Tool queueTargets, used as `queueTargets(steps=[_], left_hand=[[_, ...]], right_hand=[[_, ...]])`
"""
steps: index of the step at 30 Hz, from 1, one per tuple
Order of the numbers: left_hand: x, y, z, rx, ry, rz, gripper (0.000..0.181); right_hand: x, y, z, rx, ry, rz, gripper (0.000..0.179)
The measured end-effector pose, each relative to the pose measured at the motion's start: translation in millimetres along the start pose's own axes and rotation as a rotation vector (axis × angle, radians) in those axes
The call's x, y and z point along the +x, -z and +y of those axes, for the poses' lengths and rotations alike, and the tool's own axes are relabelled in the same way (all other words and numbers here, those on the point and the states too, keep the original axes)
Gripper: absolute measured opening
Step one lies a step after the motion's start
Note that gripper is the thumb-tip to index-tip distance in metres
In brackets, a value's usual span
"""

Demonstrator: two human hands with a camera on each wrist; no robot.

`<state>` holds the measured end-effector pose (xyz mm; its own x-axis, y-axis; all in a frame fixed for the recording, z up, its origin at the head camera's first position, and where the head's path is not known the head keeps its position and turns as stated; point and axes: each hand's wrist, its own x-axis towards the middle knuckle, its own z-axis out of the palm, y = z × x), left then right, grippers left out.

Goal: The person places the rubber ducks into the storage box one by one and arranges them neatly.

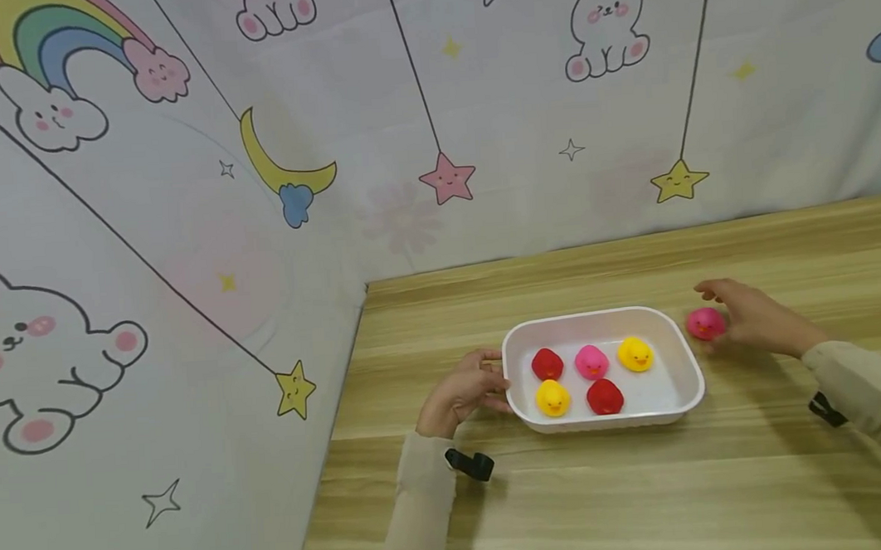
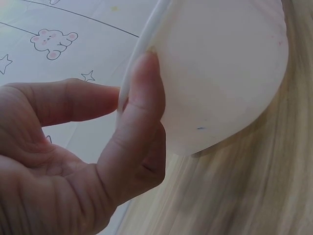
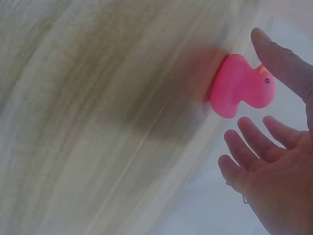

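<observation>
My left hand (image 1: 463,392) pinches the left end of a white plastic tray (image 1: 678,391); in the left wrist view thumb and finger press on either side of its rim (image 2: 128,81). Inside the tray lie several rubber ducks: a red one (image 1: 546,364), a pink one (image 1: 591,363) and a yellow one (image 1: 635,354) behind, another yellow one (image 1: 552,398) and another red one (image 1: 605,397) in front. Right of the tray, a pink rubber duck (image 3: 237,85) sits upright on the table. My right hand (image 1: 764,322) is around it with thumb and fingers spread, apparently apart from it.
The tray stands on a wood-grain table (image 1: 617,498). A white cloth (image 1: 527,212) printed with stars and rabbits hangs behind the table and along its left side. Each wrist carries a black strap mount (image 1: 470,464).
</observation>
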<state>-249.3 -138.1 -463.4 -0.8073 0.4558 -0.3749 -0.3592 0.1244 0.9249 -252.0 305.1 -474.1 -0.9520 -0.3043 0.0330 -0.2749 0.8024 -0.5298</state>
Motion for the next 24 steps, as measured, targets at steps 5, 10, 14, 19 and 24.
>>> queueTargets(steps=[5,10,14,19,24], left_hand=[[-1.1,-0.2,0.7,-0.019,0.004,0.015,0.055],[-1.8,-1.6,0.6,-0.026,0.019,0.037,0.057],[-1.1,-1.7,-1.5,-0.028,0.022,0.04,0.057],[-0.4,-1.6,-2.3,-0.031,0.015,0.041,0.056],[-0.2,-1.5,-1.4,-0.027,0.008,0.039,0.055]], right_hand=[[-0.6,-4,5,-0.016,0.037,0.02,0.084],[-0.7,-11,10,-0.053,0.075,0.037,0.07],[-0.8,-14,13,-0.069,0.102,0.042,0.063],[-0.7,-15,14,-0.076,0.117,0.064,0.058],[-1.2,-16,14,-0.072,0.123,0.08,0.055]])
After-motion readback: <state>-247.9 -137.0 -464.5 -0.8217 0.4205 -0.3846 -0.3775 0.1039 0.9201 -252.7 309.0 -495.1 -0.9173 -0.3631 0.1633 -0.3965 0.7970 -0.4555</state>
